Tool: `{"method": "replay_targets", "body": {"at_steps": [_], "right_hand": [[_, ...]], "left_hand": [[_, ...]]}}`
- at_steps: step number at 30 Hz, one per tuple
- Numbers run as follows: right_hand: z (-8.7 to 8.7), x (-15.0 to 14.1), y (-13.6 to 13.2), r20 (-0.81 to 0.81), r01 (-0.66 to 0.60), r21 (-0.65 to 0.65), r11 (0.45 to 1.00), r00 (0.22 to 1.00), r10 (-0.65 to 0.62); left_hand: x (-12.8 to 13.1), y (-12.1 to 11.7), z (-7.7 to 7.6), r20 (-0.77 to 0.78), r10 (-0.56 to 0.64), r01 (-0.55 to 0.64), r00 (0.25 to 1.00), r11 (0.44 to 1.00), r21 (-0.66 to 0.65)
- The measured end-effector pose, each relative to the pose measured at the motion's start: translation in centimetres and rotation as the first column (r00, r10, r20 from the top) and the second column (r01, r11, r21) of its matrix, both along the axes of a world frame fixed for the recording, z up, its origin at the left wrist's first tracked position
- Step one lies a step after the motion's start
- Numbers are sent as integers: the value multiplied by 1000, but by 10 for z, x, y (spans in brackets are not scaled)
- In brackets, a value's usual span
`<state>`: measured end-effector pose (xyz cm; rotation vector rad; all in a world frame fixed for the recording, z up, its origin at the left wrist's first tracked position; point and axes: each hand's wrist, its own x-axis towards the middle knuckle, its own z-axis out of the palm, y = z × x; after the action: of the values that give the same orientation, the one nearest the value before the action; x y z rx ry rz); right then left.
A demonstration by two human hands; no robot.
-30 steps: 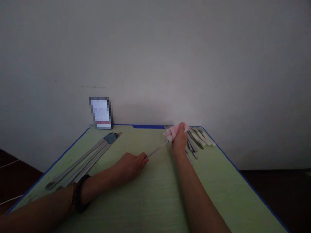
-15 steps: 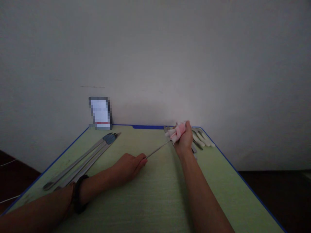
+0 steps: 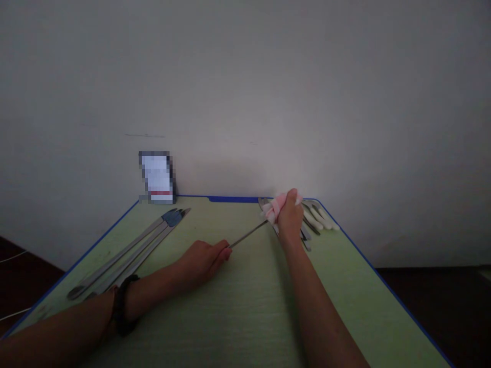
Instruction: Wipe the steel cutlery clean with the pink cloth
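- The thin metal utensil (image 3: 248, 235) could twist or slide out of the left hand (image 3: 209, 259) if the cloth drags on it harder than the fingers hold; the pinch near its lower visible end looks short.
- The pink-and-white cloth (image 3: 274, 208) could slip off the shaft if the right hand (image 3: 290, 220) loosened or pulled away too sharply.
- If the utensil's covered end is pointed or edged, which is hidden, it might snag or poke through the fabric.
- A low sweep of the right hand could knock the loose metal cutlery (image 3: 306, 240) or the white-handled cutlery (image 3: 315, 221), since both lie close to it near the far right corner of the surface (image 3: 245, 317).
- A backward tug of the left forearm might shift the 3 long metal utensils (image 3: 132, 258) lying beside it.
- Left hand: closed, thumb and fingers pinching the utensil, which slants up and right between the 2 hands.
- Right hand: curled closed around the bunched cloth, thumb on top; whether its fingers also press the metal inside, I cannot tell.
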<state>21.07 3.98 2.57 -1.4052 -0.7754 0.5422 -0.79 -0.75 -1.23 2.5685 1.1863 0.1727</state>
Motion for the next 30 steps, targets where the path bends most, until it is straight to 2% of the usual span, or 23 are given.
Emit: {"method": "replay_targets", "body": {"at_steps": [3,6,11,17,21,25,27,30], "right_hand": [[7,-3,-6,262,125,-70,990,960,-103],[9,-3,-8,389,133,-45,990,915,-105],[6,4,-8,499,112,-21,993,862,-86],[6,7,-10,566,124,46,991,814,-128],[10,1,-9,495,104,98,990,858,-139],[18,-16,-7,257,123,12,992,959,-122],[21,-24,-7,165,97,-12,995,982,-94],[18,-29,-5,122,69,-2,998,990,-68]], "left_hand": [[-1,1,-3,18,-2,2,1000,1000,7],[-1,2,-4,33,-15,14,999,1000,22],[-2,3,-3,79,-40,40,996,999,1],[-3,2,-6,81,-34,33,996,999,20],[-2,1,-4,91,-41,40,995,999,13],[-1,-1,1,106,-42,44,993,999,-15],[-1,-2,2,102,-30,32,994,999,-15],[1,-3,1,69,-6,6,998,1000,-7]]}}
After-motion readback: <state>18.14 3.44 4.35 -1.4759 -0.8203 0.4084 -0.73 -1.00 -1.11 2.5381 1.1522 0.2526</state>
